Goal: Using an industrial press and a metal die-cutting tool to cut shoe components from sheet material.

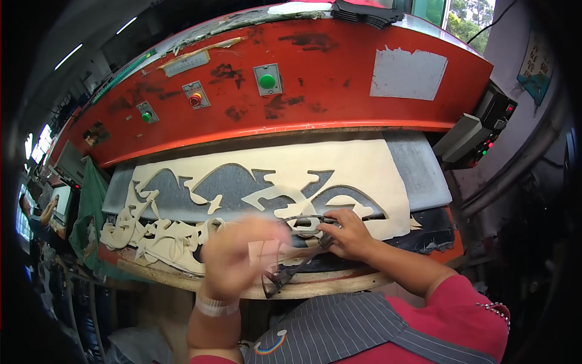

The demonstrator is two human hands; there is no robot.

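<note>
My right hand (350,236) grips a dark, thin-walled cutting die (280,278) by its upper right part, thumb and fingers closed on the frame. The die is tilted above the near edge of the press bed, and its curved outline is partly hidden. My left hand (239,258), smeared by motion, is at the die's left side; whether its fingers touch the die cannot be made out. Beneath and beyond lies a cream sheet (276,151) with several large curved cut-outs. A loose cream piece (260,197) with an angular outline rests over one opening.
Cream offcuts (160,239) heap along the near left. The grey press bed (418,173) shows past the sheet's right edge. Above it runs a red press beam (327,73) with push buttons (267,81). A control box (479,130) stands right; another person (37,212) is far left.
</note>
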